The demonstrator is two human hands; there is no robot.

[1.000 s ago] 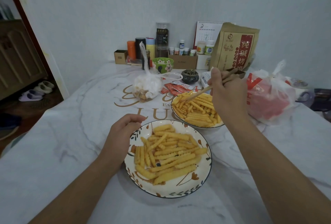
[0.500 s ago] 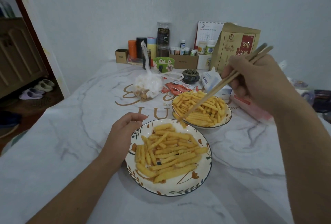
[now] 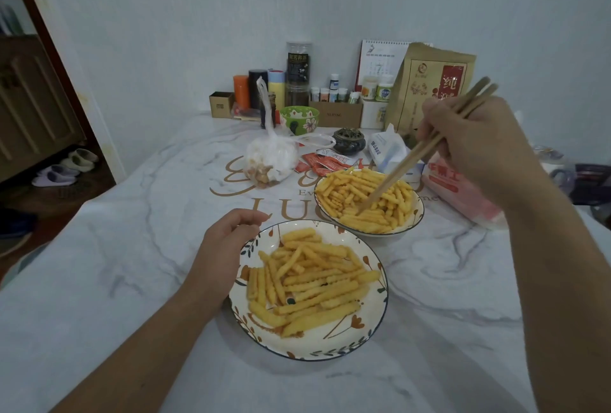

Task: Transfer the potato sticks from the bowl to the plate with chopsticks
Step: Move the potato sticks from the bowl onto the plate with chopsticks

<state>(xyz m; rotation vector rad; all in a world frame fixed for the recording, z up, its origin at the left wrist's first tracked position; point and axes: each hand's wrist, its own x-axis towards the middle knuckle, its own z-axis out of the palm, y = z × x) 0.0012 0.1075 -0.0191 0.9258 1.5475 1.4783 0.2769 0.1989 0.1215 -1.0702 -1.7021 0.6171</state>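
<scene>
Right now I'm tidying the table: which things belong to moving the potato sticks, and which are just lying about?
In use: bowl, plate, potato sticks, chopsticks, right hand, left hand.

Lying about: plastic bag, green cup, sauce packets, calendar, paper bag.

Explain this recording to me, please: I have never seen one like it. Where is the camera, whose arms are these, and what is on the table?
There is no machine here. A person wears a wide-angle camera on the head, so the single view looks forward and down along both bare arms. The right hand holds a pair of chopsticks, whose tips dip into the potato sticks in the bowl farther away. The left hand rests against the rim of the nearer plate, fingers loosely curled, holding nothing. That plate already carries a heap of potato sticks. Both dishes stand on a marble-patterned tablecloth. Behind them lie a tied plastic bag, red sauce packets, a green cup, jars, small bottles and a brown paper package against the wall.
</scene>
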